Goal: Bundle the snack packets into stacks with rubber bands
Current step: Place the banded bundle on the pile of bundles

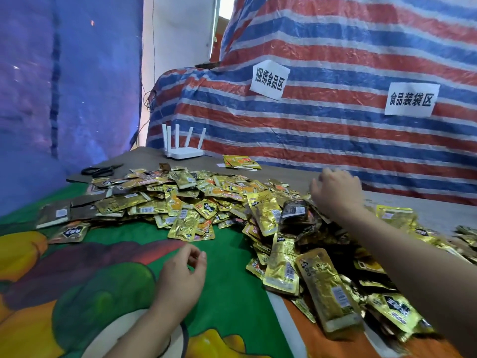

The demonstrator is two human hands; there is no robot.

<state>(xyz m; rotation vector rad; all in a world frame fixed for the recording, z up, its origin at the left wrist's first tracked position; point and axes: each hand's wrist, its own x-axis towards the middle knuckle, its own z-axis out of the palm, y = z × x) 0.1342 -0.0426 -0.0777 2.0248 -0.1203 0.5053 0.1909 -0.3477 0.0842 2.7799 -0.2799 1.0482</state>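
A big loose heap of gold and dark foil snack packets (pixel 232 202) spreads across the table from left to far right. My right hand (pixel 335 192) reaches over the far side of the heap, fingers spread above the packets, holding nothing that I can see. My left hand (pixel 183 275) hovers over the green patterned cloth (pixel 227 293) in front of the heap, fingers loosely curled and apart, nothing visible in it. A long gold packet (pixel 327 288) lies on top of the near right part of the heap. No rubber band is visible.
Black scissors (pixel 102 170) lie at the table's far left. A white router (pixel 183 148) with several antennas stands at the back. A separate yellow packet (pixel 241 161) lies near the striped tarp (pixel 335 130), which carries two paper signs. A blue tarp hangs on the left.
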